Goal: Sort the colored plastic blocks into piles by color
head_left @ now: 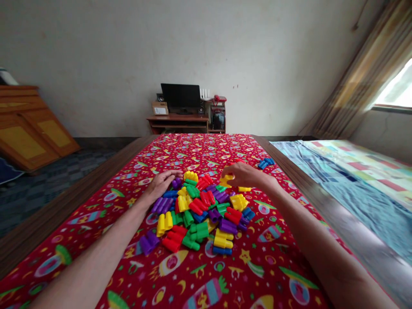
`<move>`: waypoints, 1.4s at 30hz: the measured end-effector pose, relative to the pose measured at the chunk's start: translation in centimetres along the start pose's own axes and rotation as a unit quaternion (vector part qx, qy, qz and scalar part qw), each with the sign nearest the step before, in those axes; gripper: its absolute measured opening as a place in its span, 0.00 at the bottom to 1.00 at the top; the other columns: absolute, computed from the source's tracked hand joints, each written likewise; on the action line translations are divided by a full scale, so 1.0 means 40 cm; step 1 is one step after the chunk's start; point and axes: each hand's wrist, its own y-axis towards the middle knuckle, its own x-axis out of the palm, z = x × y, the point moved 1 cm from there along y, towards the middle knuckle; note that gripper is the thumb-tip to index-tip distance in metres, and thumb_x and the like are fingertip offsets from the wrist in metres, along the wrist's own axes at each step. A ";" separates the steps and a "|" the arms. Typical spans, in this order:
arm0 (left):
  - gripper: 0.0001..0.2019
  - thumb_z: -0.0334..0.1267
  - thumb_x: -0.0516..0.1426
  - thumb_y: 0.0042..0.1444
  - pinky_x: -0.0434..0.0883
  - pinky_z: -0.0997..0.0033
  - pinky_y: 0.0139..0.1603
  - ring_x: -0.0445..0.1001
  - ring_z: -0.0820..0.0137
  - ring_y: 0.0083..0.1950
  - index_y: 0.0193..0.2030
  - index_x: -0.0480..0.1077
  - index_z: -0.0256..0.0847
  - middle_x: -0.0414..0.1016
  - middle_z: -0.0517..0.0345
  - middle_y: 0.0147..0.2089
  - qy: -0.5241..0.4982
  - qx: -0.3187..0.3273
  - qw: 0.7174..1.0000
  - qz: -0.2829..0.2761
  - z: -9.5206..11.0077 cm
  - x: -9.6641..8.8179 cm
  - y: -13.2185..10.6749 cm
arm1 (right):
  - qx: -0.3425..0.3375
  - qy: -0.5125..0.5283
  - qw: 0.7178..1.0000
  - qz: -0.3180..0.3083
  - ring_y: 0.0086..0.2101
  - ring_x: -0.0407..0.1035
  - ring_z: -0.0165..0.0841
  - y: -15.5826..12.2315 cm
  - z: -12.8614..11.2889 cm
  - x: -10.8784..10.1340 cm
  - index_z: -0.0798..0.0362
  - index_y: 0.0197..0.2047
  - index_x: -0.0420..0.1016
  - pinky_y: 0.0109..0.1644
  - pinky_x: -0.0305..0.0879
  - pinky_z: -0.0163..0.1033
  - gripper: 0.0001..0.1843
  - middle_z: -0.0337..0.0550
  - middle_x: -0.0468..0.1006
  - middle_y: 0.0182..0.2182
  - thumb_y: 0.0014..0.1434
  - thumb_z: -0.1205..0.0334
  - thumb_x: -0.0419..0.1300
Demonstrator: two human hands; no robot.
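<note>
Plastic building blocks in red, yellow, green, blue and purple lie in a loose heap on the red patterned cloth [174, 262]. At the heap's far left edge is my left hand [160, 184], open, its fingers stretched out beside a purple block [176, 183]. My right hand [247, 175] reaches over the far right side with bent fingers, closed around a yellow block [226, 181]. Part of that block is hidden by the fingers. Close below the right wrist lies another yellow block [244, 189]. A red block [237, 162] shows partly behind the right hand.
Several blue blocks [265, 163] lie apart near the table's right edge. Right of the table is a bed with a patterned sheet [341, 184]. Beyond the far end stands a desk [180, 118] with a monitor [181, 96]. A wooden cabinet [35, 128] is at left.
</note>
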 end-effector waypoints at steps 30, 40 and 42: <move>0.19 0.51 0.60 0.45 0.72 0.60 0.52 0.79 0.61 0.44 0.38 0.76 0.38 0.81 0.52 0.37 -0.003 0.020 1.000 -0.004 -0.001 0.004 0.000 | 0.011 -0.084 0.985 -0.151 0.34 0.73 0.34 -0.012 -0.086 0.025 0.58 0.40 0.81 0.31 0.62 0.32 0.13 0.50 0.81 0.36 0.57 0.59 0.60; 0.20 0.52 0.60 0.44 0.72 0.58 0.53 0.79 0.60 0.45 0.38 0.77 0.39 0.81 0.52 0.38 -0.011 0.020 1.000 -0.002 -0.010 0.004 0.002 | -0.007 0.342 0.939 0.025 0.25 0.70 0.26 0.036 0.020 0.050 0.59 0.35 0.78 0.30 0.65 0.31 0.09 0.40 0.78 0.26 0.55 0.65 0.58; 0.20 0.52 0.60 0.45 0.72 0.57 0.54 0.79 0.59 0.45 0.38 0.77 0.39 0.81 0.52 0.38 -0.005 0.021 1.000 -0.002 -0.010 0.003 0.001 | 0.013 0.370 0.927 0.064 0.25 0.71 0.27 0.042 0.035 0.049 0.59 0.35 0.79 0.31 0.66 0.32 0.09 0.41 0.78 0.25 0.54 0.65 0.58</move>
